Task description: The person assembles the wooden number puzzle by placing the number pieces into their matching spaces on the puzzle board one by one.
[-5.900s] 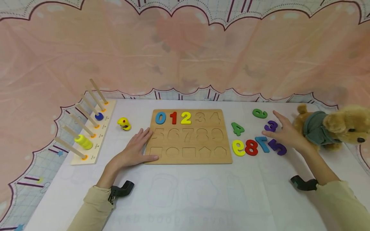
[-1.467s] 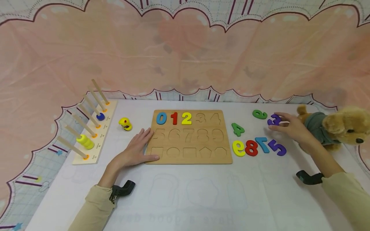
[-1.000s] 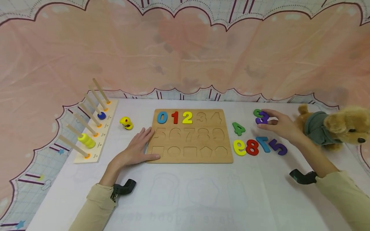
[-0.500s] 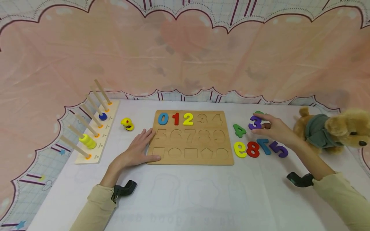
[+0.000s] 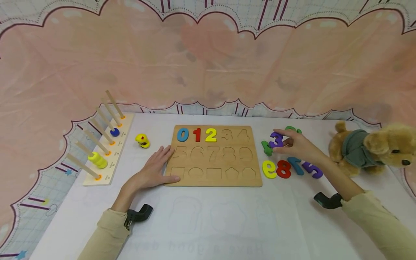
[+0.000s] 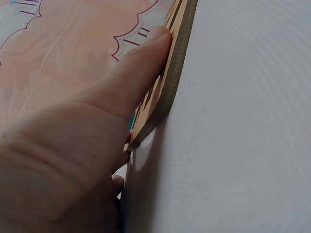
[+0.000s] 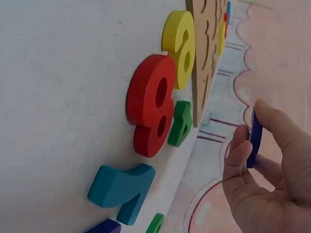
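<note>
My right hand (image 5: pixel 302 146) pinches a purple number 3 (image 5: pixel 276 139) between thumb and fingers, above the table just right of the board. In the right wrist view the purple number 3 (image 7: pixel 254 141) appears edge-on, off the table. It partly overlaps the green number 4 (image 5: pixel 267 148) in the head view. My left hand (image 5: pixel 150 169) rests on the left edge of the wooden number board (image 5: pixel 234 181), fingers extended, thumb (image 6: pixel 150 53) lying over its near corner. A blue 0 (image 5: pixel 183 134), a red 1 (image 5: pixel 196 135) and a yellow 2 (image 5: pixel 211 135) sit in the board's top row.
Right of the board lie a yellow 6-or-9 piece (image 5: pixel 272 168), red 8 (image 5: pixel 284 169), blue 7 (image 5: pixel 296 166) and purple 5 (image 5: pixel 312 170). A green number (image 5: pixel 294 128) is partly behind my hand. Around stand a teddy bear (image 5: pixel 359 148), yellow duck (image 5: pixel 142 141) and peg stand (image 5: pixel 112 162).
My right hand, earlier spread over the loose numbers, has taken hold of the purple 3, lifted it and carried it left past the green number towards the board. The left hand has stayed put.
</note>
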Tool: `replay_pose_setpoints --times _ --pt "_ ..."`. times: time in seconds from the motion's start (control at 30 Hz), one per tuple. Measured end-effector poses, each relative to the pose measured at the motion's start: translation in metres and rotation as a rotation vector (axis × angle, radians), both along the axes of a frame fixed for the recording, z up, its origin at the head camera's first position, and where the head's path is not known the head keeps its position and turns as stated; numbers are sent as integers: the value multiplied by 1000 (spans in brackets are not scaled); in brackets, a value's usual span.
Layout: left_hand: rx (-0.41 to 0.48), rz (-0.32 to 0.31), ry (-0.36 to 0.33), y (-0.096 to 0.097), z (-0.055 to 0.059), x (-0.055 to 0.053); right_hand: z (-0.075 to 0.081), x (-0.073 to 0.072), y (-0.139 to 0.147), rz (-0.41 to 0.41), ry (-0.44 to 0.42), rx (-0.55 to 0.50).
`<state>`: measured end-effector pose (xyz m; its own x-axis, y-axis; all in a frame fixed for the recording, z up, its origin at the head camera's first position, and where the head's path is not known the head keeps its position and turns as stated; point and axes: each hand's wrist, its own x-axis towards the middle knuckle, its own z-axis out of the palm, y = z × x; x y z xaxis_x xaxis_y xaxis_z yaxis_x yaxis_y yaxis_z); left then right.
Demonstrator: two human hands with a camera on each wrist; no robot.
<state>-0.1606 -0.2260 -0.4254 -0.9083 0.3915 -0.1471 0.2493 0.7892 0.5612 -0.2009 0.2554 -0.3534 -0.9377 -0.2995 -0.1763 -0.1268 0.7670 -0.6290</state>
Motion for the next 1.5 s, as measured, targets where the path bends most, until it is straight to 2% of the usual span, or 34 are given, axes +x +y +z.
replay_pose_setpoints --times 0.43,0.8,1.1,1.5 --pt "9 -3 4 0 1 1 -2 -8 -25 70 74 19" --pt "2 -6 9 1 2 2 -2 -15 -45 128 77 -9" --pt "-4 -5 8 0 3 1 -6 -23 -58 139 82 7" --pt "-1 -2 7 1 2 1 -6 -36 -73 210 118 11"
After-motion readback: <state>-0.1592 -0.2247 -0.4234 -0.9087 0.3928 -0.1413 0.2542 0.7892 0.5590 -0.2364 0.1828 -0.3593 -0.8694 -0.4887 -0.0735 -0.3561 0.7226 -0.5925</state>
